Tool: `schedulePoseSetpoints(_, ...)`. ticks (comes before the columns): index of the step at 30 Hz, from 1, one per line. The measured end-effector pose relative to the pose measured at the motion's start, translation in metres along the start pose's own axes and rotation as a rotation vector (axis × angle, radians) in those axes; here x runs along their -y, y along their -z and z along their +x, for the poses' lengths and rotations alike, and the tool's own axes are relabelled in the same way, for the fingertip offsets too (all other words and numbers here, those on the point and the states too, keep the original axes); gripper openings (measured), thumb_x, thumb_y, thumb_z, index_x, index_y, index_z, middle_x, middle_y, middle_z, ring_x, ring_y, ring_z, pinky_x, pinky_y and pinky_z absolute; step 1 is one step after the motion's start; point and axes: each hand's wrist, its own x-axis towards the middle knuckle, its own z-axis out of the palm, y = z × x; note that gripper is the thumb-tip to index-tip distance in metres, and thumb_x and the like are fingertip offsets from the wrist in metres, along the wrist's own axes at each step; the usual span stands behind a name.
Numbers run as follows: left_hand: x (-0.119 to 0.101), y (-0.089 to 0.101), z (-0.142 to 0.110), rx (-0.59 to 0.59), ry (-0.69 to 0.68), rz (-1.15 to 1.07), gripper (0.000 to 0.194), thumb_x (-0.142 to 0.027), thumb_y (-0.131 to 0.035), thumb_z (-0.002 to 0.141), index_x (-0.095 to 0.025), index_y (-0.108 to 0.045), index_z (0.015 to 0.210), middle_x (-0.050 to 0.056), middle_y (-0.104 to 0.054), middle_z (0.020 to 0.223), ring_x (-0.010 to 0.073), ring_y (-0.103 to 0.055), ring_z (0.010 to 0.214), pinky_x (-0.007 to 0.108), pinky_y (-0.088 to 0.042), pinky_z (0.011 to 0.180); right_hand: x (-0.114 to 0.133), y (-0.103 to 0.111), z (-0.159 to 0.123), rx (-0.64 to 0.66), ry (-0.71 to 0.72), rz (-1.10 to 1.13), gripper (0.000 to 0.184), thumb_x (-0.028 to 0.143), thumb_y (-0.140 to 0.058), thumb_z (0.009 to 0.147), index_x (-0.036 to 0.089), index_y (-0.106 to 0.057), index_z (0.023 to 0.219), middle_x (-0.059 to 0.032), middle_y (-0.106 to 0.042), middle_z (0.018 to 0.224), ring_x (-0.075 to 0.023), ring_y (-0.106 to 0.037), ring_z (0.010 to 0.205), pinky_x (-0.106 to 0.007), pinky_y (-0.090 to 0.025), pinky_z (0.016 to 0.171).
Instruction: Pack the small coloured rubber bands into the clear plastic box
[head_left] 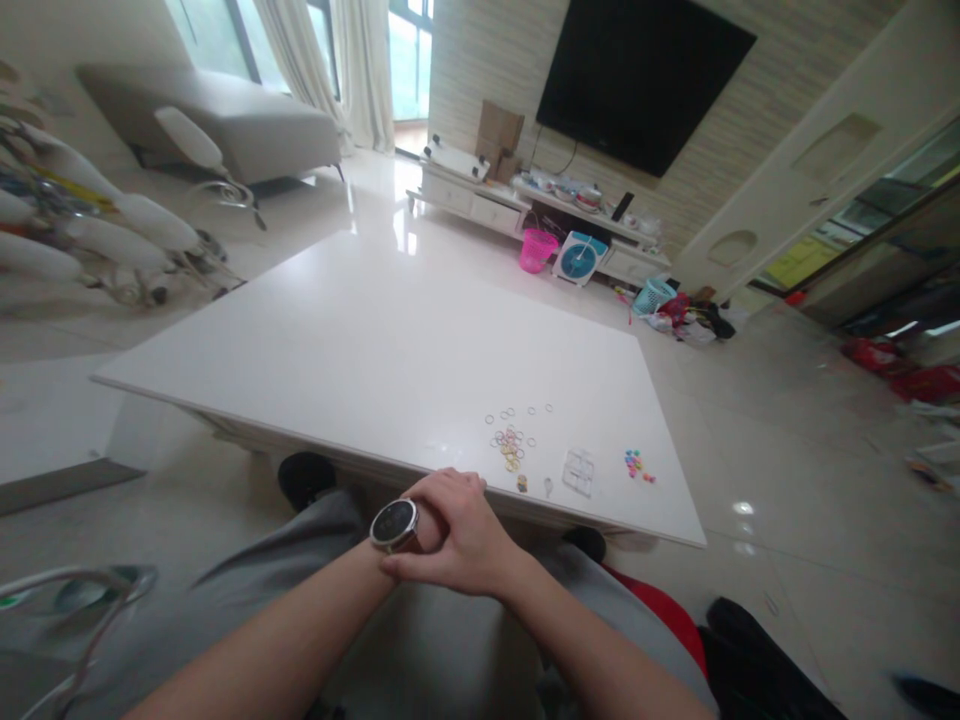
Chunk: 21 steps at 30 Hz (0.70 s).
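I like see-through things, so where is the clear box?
In the head view, the clear box is on the table, at right, between the rings and the colourful bits.

Table surface (300,330): left half unobstructed, passage open to far edge. Obstacles by near edge, right of middle: ring cluster (510,442), two small metal pieces (522,484), clear case (579,472). Bead group (632,463) near right edge; narrow lane between case and beads. Right hand (466,530) atop left hand (430,520), obstructing mid near edge.
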Motion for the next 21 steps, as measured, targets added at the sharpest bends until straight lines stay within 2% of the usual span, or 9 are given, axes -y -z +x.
schedulePoseSetpoints(3, 0.008, 0.004, 0.014, 0.082, -0.162, -0.074, 0.011, -0.028, -0.065, 0.082, -0.022, -0.074, 0.085, -0.001, -0.064, 0.069, 0.023, -0.067, 0.091, 0.039, -0.056, 0.098, -0.014, 0.015, 0.006, 0.054, -0.004, 0.03, 0.046, 0.049, -0.082, 0.078, 0.026, -0.067, 0.115, -0.0026, -0.071, 0.115, -0.0228, -0.061, 0.112, -0.04, -0.038, 0.101)
schedulePoseSetpoints(5, 0.012, 0.007, 0.023, 0.152, -0.303, -0.139, 0.024, -0.021, -0.053, 0.086, -0.016, -0.076, 0.086, 0.002, -0.069, 0.073, 0.02, -0.069, 0.083, 0.031, -0.059, 0.088, -0.038, 0.034, 0.01, -0.016, -0.099, 0.01, 0.028, 0.041, -0.066, 0.094, 0.024, -0.067, 0.116, -0.004, -0.071, 0.116, -0.02, -0.062, 0.11, -0.037, -0.041, 0.1)
schedulePoseSetpoints(6, 0.013, 0.007, 0.027, 0.181, -0.357, -0.156, 0.026, -0.019, -0.052, 0.085, -0.013, -0.076, 0.091, 0.005, -0.072, 0.079, 0.0196, -0.07, 0.081, 0.03, -0.059, 0.086, -0.054, 0.046, 0.012, -0.068, -0.171, -0.043, 0.023, 0.036, -0.063, 0.096, 0.022, -0.067, 0.114, -0.005, -0.07, 0.115, -0.0193, -0.062, 0.107, -0.036, -0.043, 0.098)
schedulePoseSetpoints(9, 0.016, 0.008, 0.032, 0.249, -0.442, -0.133, 0.031, -0.016, -0.062, 0.082, -0.011, -0.073, 0.111, 0.013, -0.077, 0.103, 0.025, -0.075, 0.091, 0.037, -0.06, 0.088, -0.111, 0.077, 0.01, -0.088, -0.353, -0.339, 0.022, 0.02, -0.064, 0.09, 0.018, -0.069, 0.112, -0.0094, -0.067, 0.114, -0.0216, -0.061, 0.107, -0.037, -0.043, 0.1)
schedulePoseSetpoints(11, 0.016, 0.009, 0.032, 0.288, -0.473, -0.107, 0.032, -0.017, -0.065, 0.084, -0.013, -0.07, 0.116, 0.016, -0.076, 0.111, 0.0301, -0.075, 0.1, 0.042, -0.06, 0.089, -0.146, 0.088, 0.004, -0.073, -0.485, -0.486, 0.036, 0.021, -0.069, 0.087, 0.016, -0.067, 0.123, -0.0137, -0.062, 0.122, -0.0248, -0.058, 0.114, -0.039, -0.041, 0.103)
schedulePoseSetpoints(13, 0.016, 0.01, 0.031, 0.303, -0.478, -0.092, 0.03, -0.018, -0.062, 0.088, -0.013, -0.068, 0.117, 0.016, -0.075, 0.114, 0.031, -0.074, 0.104, 0.043, -0.06, 0.09, -0.171, 0.088, -0.004, -0.043, -0.571, -0.526, 0.056, 0.028, -0.078, 0.082, 0.018, -0.063, 0.134, -0.0152, -0.058, 0.129, -0.0267, -0.056, 0.119, -0.04, -0.039, 0.106)
schedulePoseSetpoints(16, 0.014, 0.011, 0.03, 0.314, -0.481, -0.075, 0.03, -0.018, -0.062, 0.089, -0.013, -0.066, 0.118, 0.016, -0.074, 0.116, 0.0316, -0.073, 0.105, 0.044, -0.06, 0.09, -0.19, 0.074, -0.01, -0.007, -0.559, -0.547, 0.066, 0.031, -0.08, 0.08, 0.027, -0.058, 0.142, -0.015, -0.047, 0.145, -0.0296, -0.046, 0.133, -0.042, -0.035, 0.11)
schedulePoseSetpoints(18, 0.013, 0.01, 0.031, 0.326, -0.483, -0.073, 0.031, -0.019, -0.063, 0.089, -0.013, -0.066, 0.119, 0.016, -0.074, 0.117, 0.0316, -0.073, 0.106, 0.043, -0.059, 0.091, -0.195, 0.064, -0.009, -0.008, -0.554, -0.544, 0.064, 0.03, -0.078, 0.082, 0.032, -0.058, 0.143, -0.0135, -0.044, 0.149, -0.0312, -0.042, 0.134, -0.044, -0.035, 0.108)
schedulePoseSetpoints(21, 0.013, 0.01, 0.031, 0.34, -0.482, -0.078, 0.031, -0.019, -0.065, 0.088, -0.014, -0.066, 0.118, 0.016, -0.074, 0.118, 0.0307, -0.073, 0.108, 0.042, -0.059, 0.093, -0.2, 0.053, -0.003, -0.053, -0.522, -0.512, 0.049, 0.025, -0.074, 0.084, 0.031, -0.067, 0.132, -0.0116, -0.051, 0.139, -0.0292, -0.044, 0.127, -0.044, -0.035, 0.107)
